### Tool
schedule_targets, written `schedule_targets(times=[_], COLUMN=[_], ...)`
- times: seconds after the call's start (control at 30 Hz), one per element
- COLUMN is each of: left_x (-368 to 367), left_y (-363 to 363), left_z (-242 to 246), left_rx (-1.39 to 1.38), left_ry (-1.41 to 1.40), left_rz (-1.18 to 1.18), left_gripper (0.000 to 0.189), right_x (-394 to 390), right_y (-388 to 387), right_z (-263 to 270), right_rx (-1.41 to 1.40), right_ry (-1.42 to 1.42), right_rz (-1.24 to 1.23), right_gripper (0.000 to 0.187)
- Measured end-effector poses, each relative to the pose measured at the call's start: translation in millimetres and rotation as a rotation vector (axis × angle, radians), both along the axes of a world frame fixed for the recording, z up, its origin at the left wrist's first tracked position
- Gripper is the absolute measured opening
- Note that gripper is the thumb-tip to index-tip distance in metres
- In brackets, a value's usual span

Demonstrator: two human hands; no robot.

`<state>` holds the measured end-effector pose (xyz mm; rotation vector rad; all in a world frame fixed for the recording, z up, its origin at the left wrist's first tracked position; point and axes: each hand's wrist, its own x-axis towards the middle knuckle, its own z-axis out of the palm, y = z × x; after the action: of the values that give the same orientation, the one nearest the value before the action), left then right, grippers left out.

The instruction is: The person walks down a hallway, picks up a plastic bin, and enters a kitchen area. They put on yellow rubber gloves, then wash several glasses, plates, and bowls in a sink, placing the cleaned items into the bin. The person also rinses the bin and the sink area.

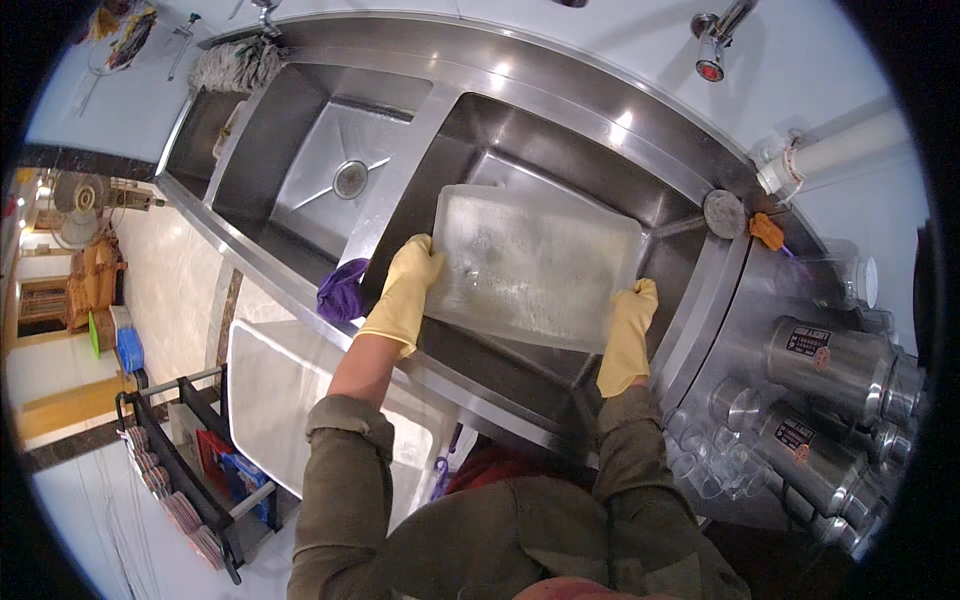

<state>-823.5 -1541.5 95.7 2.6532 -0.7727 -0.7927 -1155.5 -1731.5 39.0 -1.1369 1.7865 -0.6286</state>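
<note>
A rectangular, cloudy translucent plastic tray or lid, wet-looking on its surface, is held over the right basin of a stainless-steel sink. My left hand, in a pale yellow rubber glove, grips its left edge. At the lower right corner my right hand, gloved the same way, holds the right edge. The fingertips of both hands are partly hidden. A purple cloth hangs over the sink's front rim, just left of my left forearm. Beyond the divider, the middle basin shows a round drain.
A round grey scouring pad and an orange brush or sponge rest at the right rim. Steel vacuum flasks and glasses crowd the right counter. A white tub and a black-framed rack stand left. A mop head lies at the far corner.
</note>
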Motion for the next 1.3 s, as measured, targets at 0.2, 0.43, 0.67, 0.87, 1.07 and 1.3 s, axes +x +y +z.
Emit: schedule_targets(times=[0.2,0.43,0.67,0.87,1.07,1.3], left_x=[-23.2,-47.2,-94.6,-135.8,-178.7,-203.2], left_y=[23.4,92.0,192.9,289.7,370.3,424.6], left_z=[119.7,214.1,276.2,289.8,276.9,227.7], left_rx=[-0.024,-0.227,-0.284,-0.289,-0.373,-0.484], left_ry=[-0.040,-0.093,0.059,0.133,0.157,0.286], left_rz=[0.065,0.272,0.464,0.584,0.795,0.935], left_gripper=[0.032,0.031,0.027,0.028,0.026,0.021], right_x=[-3.8,12.3,5.5,6.5,28.8,80.7], right_y=[-12.6,10.9,58.7,103.1,170.9,211.7], right_z=[91.9,235.9,299.2,297.7,322.4,359.9], right_rx=[-0.067,-0.199,-0.291,-0.291,-0.300,-0.426], right_ry=[-0.079,-0.070,0.018,-0.066,0.054,0.332], right_rz=[0.155,0.386,0.627,0.814,0.977,1.241], right_gripper=[0.033,0.034,0.031,0.032,0.031,0.035])
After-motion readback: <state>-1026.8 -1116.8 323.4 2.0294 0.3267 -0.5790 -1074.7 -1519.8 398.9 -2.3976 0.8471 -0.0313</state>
